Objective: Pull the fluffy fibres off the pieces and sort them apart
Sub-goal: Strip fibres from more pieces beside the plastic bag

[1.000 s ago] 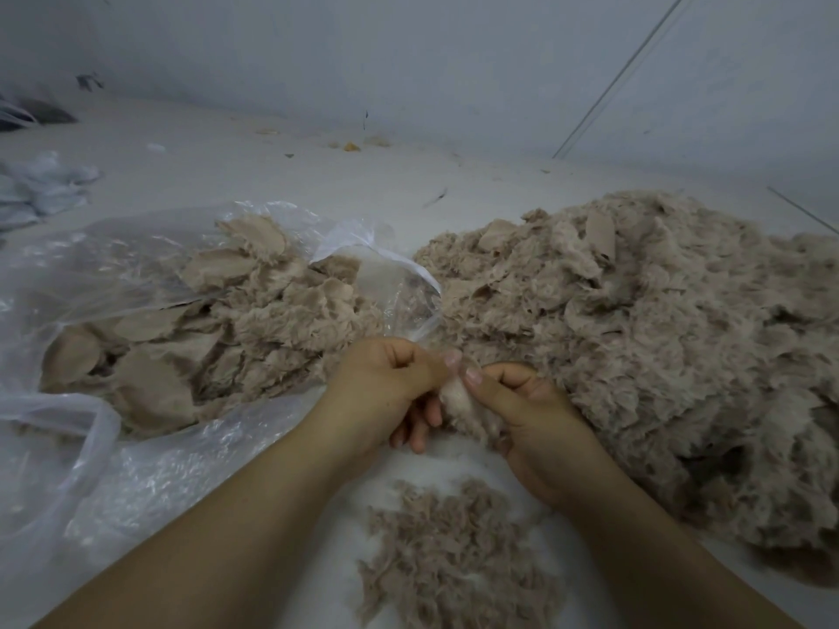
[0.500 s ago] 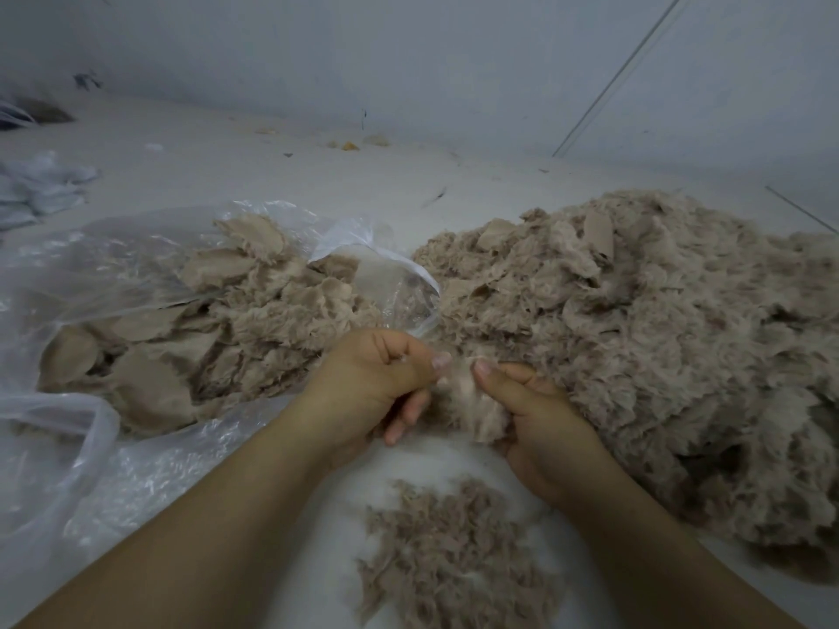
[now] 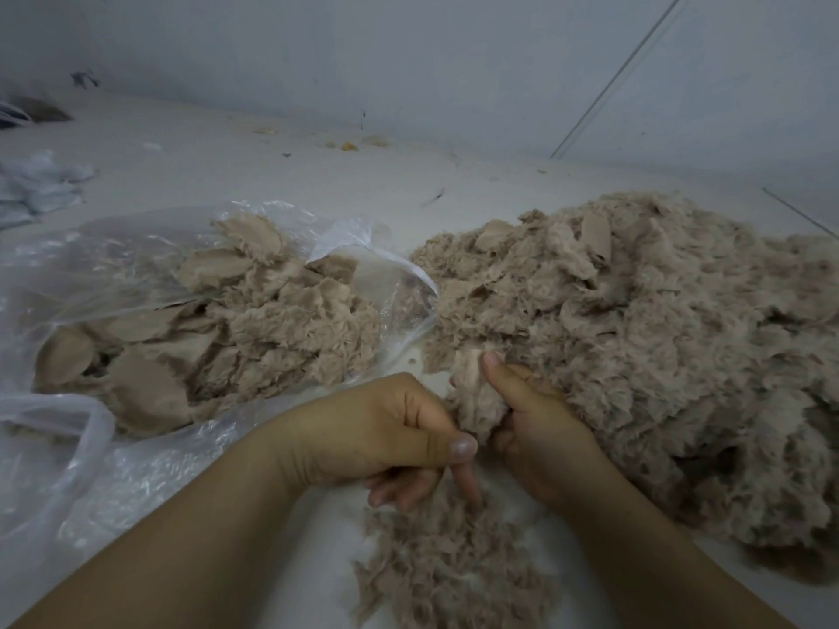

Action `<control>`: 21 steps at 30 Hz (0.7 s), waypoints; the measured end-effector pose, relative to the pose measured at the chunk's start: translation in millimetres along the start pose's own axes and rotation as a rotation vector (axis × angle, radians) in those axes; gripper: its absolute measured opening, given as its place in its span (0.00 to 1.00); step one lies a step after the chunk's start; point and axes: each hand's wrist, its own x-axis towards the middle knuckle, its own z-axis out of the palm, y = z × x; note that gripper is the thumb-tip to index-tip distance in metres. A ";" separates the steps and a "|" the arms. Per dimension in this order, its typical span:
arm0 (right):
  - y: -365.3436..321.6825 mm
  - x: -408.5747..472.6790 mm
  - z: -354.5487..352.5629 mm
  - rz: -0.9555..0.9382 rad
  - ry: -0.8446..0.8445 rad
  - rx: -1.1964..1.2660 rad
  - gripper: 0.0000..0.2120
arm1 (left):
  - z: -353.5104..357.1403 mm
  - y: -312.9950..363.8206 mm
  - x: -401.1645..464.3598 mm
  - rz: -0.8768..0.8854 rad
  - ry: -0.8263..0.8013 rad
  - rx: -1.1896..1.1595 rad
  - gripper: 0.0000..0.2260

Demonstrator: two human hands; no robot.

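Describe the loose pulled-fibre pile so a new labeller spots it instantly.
Start at the big fluffy heap on the right, then drop to the two hands. The loose fibre pile lies on the white surface directly below them: small, flat, shredded wisps, unbagged, with no whole pieces.

One camera only, worn on the person's head, looking forward and steeply down with a wide angle. It sits close above the hands: the left hand point(image 3: 386, 438) and right hand point(image 3: 540, 429) fill the lower middle, forearms running off the bottom edge. The floor point(image 3: 254, 174) stretches ahead to a wall point(image 3: 408, 61) across the top. Edges bend with the lens.
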 end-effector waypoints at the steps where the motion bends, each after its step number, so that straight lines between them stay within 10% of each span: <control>1: -1.3 -0.1 -0.2 0.006 -0.013 0.008 0.20 | -0.2 0.6 0.4 0.019 0.064 0.026 0.09; 9: -0.2 1.4 0.3 0.040 -0.043 0.041 0.21 | 7.7 -5.6 18.0 -0.018 0.765 0.087 0.22; 21: 0.1 4.0 -2.6 -0.023 -0.110 0.052 0.13 | 12.3 -4.0 26.0 -0.028 0.941 -0.166 0.12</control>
